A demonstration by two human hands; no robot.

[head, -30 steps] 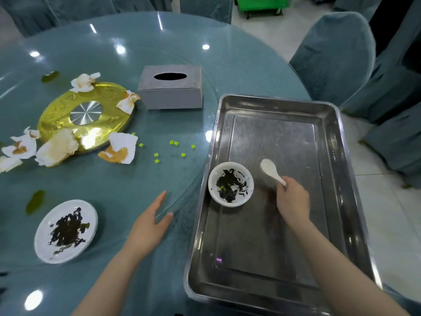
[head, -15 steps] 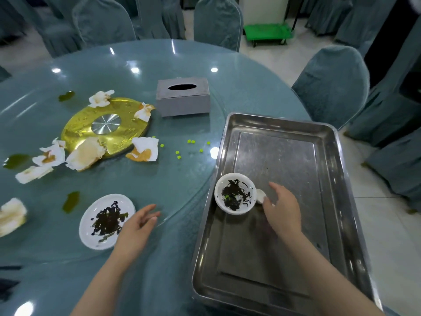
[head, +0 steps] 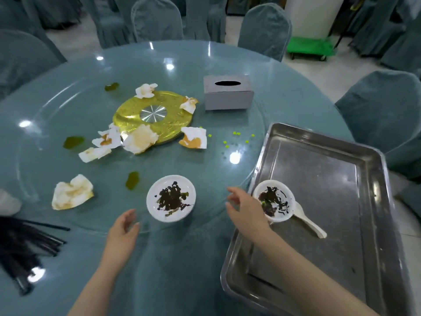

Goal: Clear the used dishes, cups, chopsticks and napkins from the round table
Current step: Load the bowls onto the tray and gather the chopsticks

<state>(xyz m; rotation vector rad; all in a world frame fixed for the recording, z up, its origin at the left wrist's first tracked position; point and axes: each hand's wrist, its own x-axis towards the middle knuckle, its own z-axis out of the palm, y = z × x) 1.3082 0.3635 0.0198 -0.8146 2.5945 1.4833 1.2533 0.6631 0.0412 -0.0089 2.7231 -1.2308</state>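
Both grips empty beside plate (head: 170,198)

grey tissue box (head: 228,95), green cart (head: 309,47)

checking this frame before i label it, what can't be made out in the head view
- Chopsticks: a dark, blurred bundle, cut off by the left edge; no count possible.
- White object at the left edge: mostly out of frame, cannot be identified.
- Bowl in the tray: its near-left rim is hidden by the right hand.
- Spoon: its scoop is partly hidden behind the bowl.
- Tray: its near corner is cut off by the bottom edge.
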